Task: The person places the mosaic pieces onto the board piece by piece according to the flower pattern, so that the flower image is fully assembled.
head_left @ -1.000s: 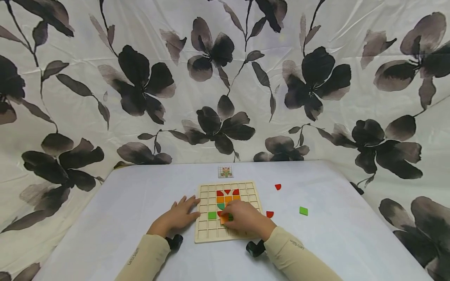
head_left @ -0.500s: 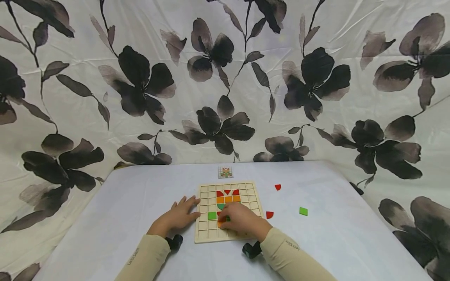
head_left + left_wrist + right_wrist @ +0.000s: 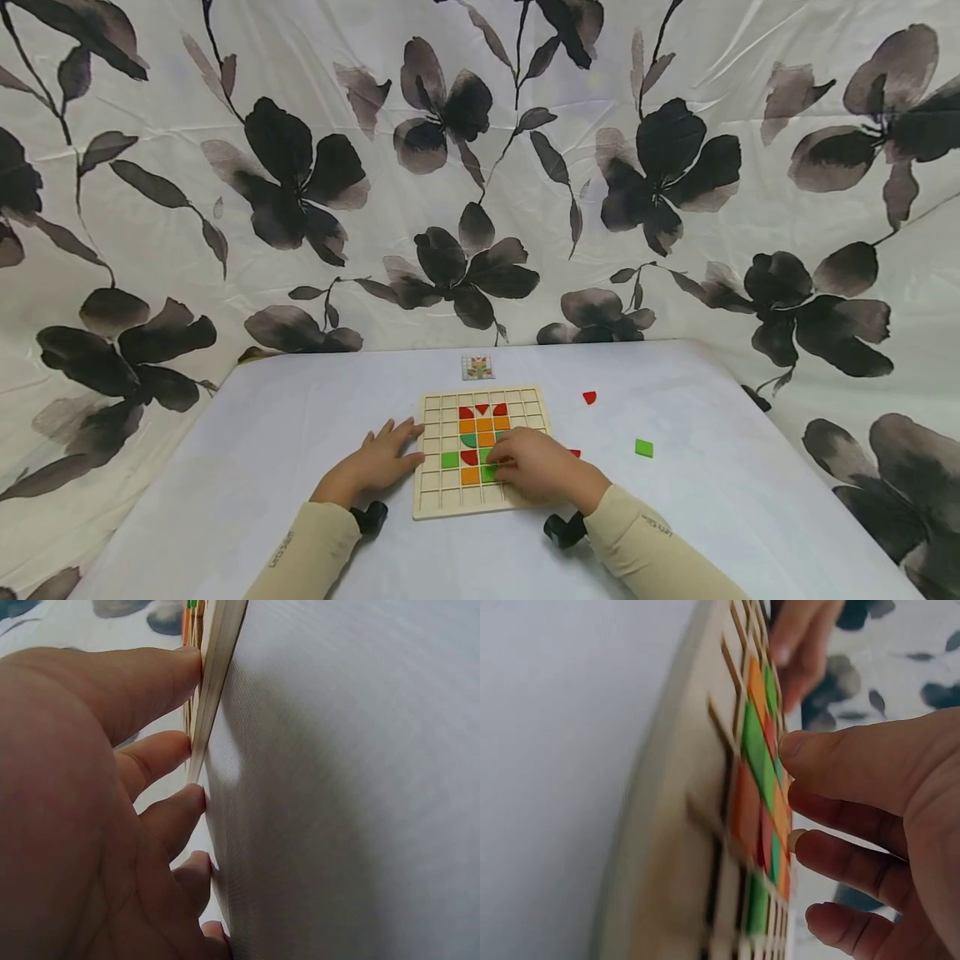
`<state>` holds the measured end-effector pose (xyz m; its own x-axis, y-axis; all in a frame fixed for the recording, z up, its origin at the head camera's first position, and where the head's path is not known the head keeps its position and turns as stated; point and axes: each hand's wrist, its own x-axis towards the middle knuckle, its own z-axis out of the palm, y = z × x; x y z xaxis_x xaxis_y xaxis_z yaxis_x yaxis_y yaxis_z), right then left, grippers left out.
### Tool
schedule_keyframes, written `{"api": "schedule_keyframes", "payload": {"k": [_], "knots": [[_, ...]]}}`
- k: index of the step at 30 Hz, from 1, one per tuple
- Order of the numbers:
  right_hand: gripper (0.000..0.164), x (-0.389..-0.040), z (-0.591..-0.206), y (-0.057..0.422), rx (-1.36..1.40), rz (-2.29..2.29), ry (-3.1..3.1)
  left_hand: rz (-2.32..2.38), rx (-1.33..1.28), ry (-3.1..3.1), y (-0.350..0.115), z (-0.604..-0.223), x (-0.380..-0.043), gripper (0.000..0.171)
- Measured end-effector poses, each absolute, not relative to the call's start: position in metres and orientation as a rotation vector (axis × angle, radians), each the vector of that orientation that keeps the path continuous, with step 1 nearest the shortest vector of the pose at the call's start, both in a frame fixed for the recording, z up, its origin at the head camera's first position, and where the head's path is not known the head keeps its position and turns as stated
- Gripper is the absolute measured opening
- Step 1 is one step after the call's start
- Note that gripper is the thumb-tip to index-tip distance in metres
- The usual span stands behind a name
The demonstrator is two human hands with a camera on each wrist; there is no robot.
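Note:
A wooden grid board [image 3: 438, 504] lies on the table, with red, orange and green tiles set in its cells. An orange square tile [image 3: 470, 476] sits in a lower cell, beside a green square tile [image 3: 489, 473] and below a red rounded tile [image 3: 468, 457]. My right hand [image 3: 536, 467] is over the board's right half, covering some cells; in the right wrist view its thumb [image 3: 840, 761] and fingers are apart with nothing between them. Along the board's left edge, my left hand [image 3: 375, 462] rests with spread fingers, the thumb and fingertips touching the rim.
Right of the board lie a red rounded tile [image 3: 589, 397], a green square tile [image 3: 644, 448] and another red tile [image 3: 575, 453], partly behind the right hand. A small pattern card [image 3: 477, 367] lies beyond the board. Floral cloth [image 3: 450, 275] hangs behind the table.
My right hand has let go of the orange square tile, which now lies in its cell. The hand has moved right, uncovering the red and green tiles near it. My left hand stays put.

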<state>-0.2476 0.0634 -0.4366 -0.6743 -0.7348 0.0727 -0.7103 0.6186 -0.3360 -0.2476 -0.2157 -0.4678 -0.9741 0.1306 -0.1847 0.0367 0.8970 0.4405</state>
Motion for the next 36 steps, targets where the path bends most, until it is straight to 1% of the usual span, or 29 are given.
{"api": "schedule_keyframes", "payload": {"k": [7, 10, 14, 17, 21, 27, 33, 36], "knots": [[0.017, -0.262, -0.434, 0.105, -1.058, -0.540, 2.813, 0.656, 0.135, 2.855, -0.216, -0.467, -0.248, 0.060], [0.017, -0.265, -0.434, 0.122, -0.938, -0.545, 2.843, 0.654, 0.141, 2.858, -0.216, -0.469, -0.249, 0.059], [0.018, -0.267, -0.436, 0.142, -0.752, -0.511, 2.879, 0.655, 0.153, 2.862, -0.216, -0.469, -0.248, 0.059], [0.019, -0.265, -0.437, 0.153, -0.677, -0.476, 2.899, 0.660, 0.152, 2.859, -0.216, -0.467, -0.246, 0.058], [0.020, -0.263, -0.440, 0.160, -0.671, -0.455, 2.907, 0.656, 0.149, 2.862, -0.216, -0.466, -0.245, 0.059], [0.021, -0.263, -0.447, 0.158, -0.729, -0.442, 2.907, 0.649, 0.152, 2.862, -0.217, -0.468, -0.245, 0.059], [0.015, -0.263, -0.446, 0.153, -0.685, -0.509, 2.918, 0.652, 0.137, 2.854, -0.217, -0.468, -0.246, 0.060], [0.015, -0.263, -0.444, 0.151, -0.652, -0.566, 2.914, 0.649, 0.130, 2.854, -0.216, -0.467, -0.246, 0.060]]}}
